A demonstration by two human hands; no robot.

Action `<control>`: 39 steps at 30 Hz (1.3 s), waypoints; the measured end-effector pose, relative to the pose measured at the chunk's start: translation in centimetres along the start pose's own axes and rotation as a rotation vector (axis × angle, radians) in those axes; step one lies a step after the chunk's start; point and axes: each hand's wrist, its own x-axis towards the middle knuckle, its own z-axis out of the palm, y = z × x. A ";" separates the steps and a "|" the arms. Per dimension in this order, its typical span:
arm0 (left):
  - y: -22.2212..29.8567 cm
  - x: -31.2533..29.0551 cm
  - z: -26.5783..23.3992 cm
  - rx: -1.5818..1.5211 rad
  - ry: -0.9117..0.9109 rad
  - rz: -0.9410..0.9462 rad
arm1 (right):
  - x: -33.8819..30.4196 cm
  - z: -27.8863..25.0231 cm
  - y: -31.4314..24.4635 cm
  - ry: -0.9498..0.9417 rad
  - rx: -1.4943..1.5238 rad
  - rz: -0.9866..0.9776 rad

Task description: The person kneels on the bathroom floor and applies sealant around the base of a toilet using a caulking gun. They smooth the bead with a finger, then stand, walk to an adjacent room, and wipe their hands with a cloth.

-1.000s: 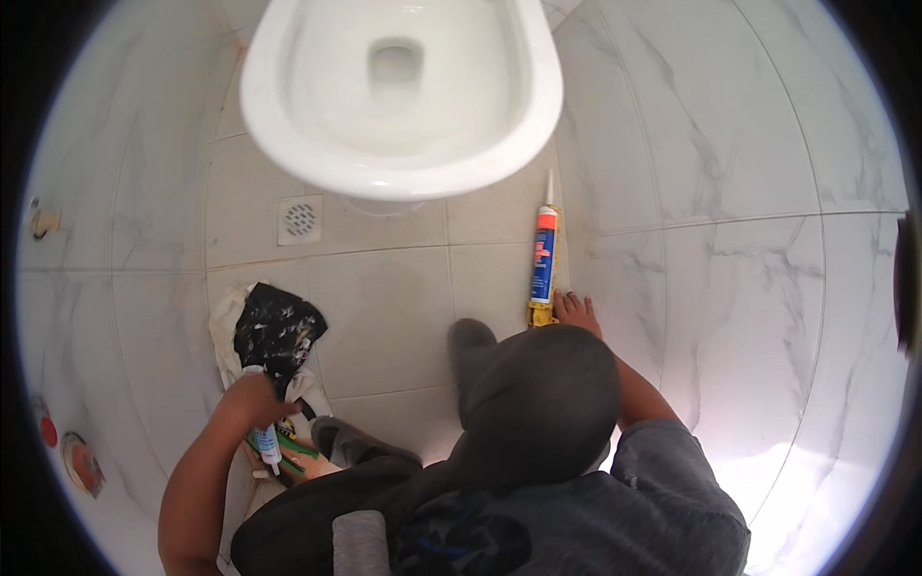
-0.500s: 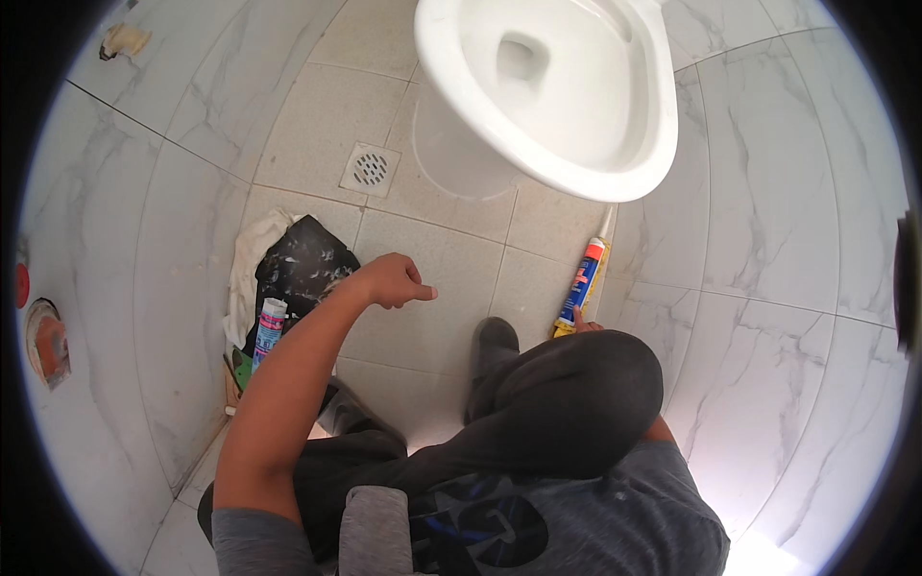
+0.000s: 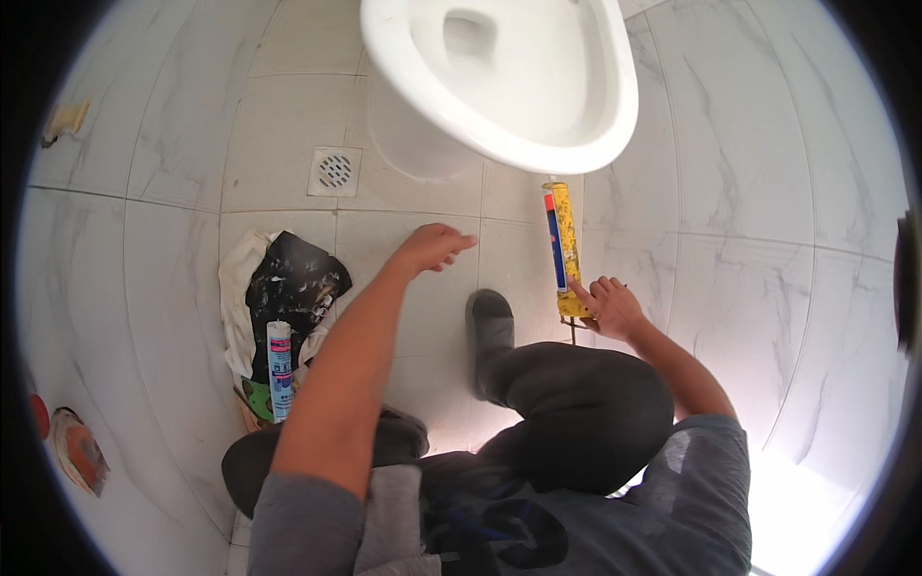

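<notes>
The person squats on the tiled floor [image 3: 749, 192] in front of a white toilet [image 3: 509, 86]. The right hand [image 3: 610, 307] rests on the rear end of a yellow caulking gun [image 3: 565, 252] that lies flat on the tiles just beside the toilet's base, its nozzle end pointing toward the bowl; the fingers are curled loosely over the gun's back, and whether they actually close around the handle cannot be told. The left hand [image 3: 432, 248] hangs above the bare tile in front of the pedestal, holding nothing, fingers bent and lightly gathered. A spare sealant tube [image 3: 279, 370] lies to the left on a black bag [image 3: 293, 288] over a white cloth [image 3: 235, 307], near a floor drain [image 3: 335, 171]. No bead of sealant shows along the base of the toilet, so the sealing seems not yet started: the gun is only being taken up
</notes>
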 end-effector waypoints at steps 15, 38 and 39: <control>-1.9 6.9 13.0 -0.691 0.360 0.156 | 0.7 -3.8 5.1 -0.086 -0.234 -0.527; -2.4 11.0 10.9 -0.589 0.524 0.313 | 2.1 5.9 5.7 0.460 -0.253 -0.190; -2.5 11.1 10.9 -0.580 0.519 0.307 | 2.1 5.8 5.8 0.447 -0.245 -0.191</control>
